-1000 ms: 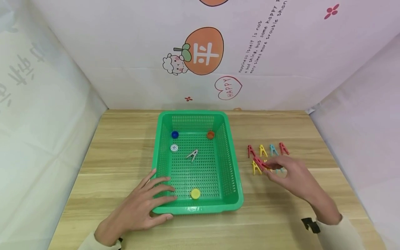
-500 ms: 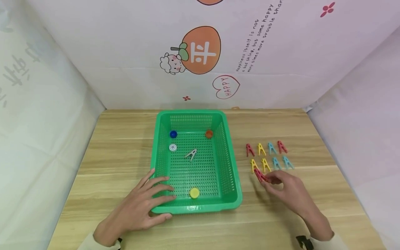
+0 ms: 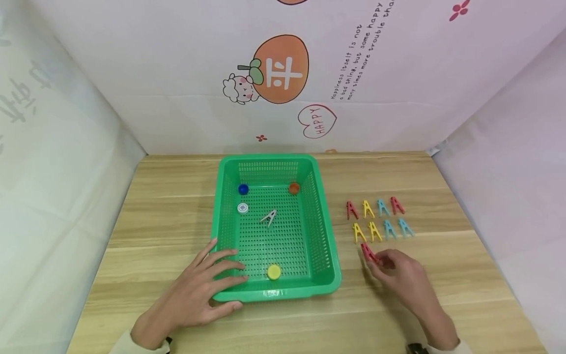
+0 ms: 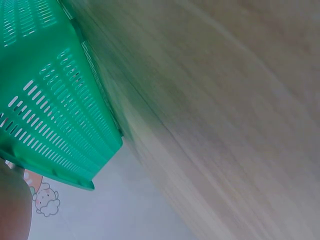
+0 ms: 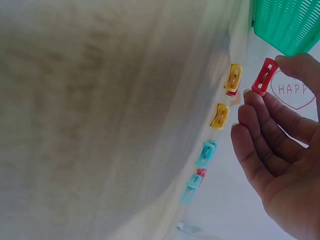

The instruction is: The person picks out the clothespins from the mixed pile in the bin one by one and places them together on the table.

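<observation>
Between thumb and fingertips my right hand (image 3: 404,278) pinches a red clothespin (image 3: 369,252), just in front of the near row of clothespins. In the right wrist view that red clothespin (image 5: 264,76) appears end-on between thumb and fingers. My left hand (image 3: 194,290) rests with spread fingers over the near left corner of the green basket (image 3: 335,275). Inside the basket lie a grey clothespin (image 3: 268,218), a blue cap (image 3: 243,189), a white cap (image 3: 242,208), an orange cap (image 3: 294,188) and a yellow cap (image 3: 273,272).
Right of the basket, two rows of clothespins lie on the wooden table (image 3: 168,206). The far row includes a red clothespin (image 3: 397,205); the near row has a yellow clothespin (image 3: 359,232) and a blue clothespin (image 3: 389,229). A printed white sheet (image 3: 185,113) stands behind.
My right hand has drawn the red clothespin back towards me, off from above the near row, which now shows fully. The left hand stays on the basket. The head view has shifted slightly.
</observation>
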Motion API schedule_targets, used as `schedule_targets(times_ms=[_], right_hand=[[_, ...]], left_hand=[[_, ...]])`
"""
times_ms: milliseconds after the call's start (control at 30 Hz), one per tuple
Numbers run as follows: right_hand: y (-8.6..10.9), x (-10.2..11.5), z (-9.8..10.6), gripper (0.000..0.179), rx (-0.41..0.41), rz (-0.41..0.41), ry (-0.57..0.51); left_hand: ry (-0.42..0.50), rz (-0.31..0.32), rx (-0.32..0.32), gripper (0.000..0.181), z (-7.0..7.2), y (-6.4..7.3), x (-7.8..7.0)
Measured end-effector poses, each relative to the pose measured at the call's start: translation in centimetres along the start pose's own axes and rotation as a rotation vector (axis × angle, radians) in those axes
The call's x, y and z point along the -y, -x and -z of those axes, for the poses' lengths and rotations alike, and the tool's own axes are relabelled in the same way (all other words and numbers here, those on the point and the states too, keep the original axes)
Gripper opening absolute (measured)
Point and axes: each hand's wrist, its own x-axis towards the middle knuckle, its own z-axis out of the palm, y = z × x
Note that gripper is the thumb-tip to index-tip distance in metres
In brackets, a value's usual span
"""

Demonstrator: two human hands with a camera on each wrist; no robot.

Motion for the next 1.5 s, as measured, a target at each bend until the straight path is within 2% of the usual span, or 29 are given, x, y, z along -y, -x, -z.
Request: schedule_targets(times_ms=[433,667,1133,1300,1500], right_hand=[[1.0,0.5,-1.1,0.025,0.027,-0.09,0.061],[1.1,1.0,-1.3,0.029,0.081,-0.148,0.055],[0.9,1.2,-1.4,0.029,0.105,-0.152,0.071],[0.8,1.3,-1.5,0.029,0.116,-0.158,0.073],[1.0,1.0,-1.5,0.027,0.08,-0.154,0.054]], left_hand=[[-0.003,0.011,0.004,0.044,0.0,0.2,-0.1],[-0.002,0.015,0.012,0.041,0.1,0.1,-0.1],[-0.004,0.012,0.017,0.044,0.0,0.1,-0.2],[0.0,0.012,0.02,0.04,0.1,0.0,-0.1],[0.004,0.024,0.032,0.041,0.1,0.0,-0.1]])
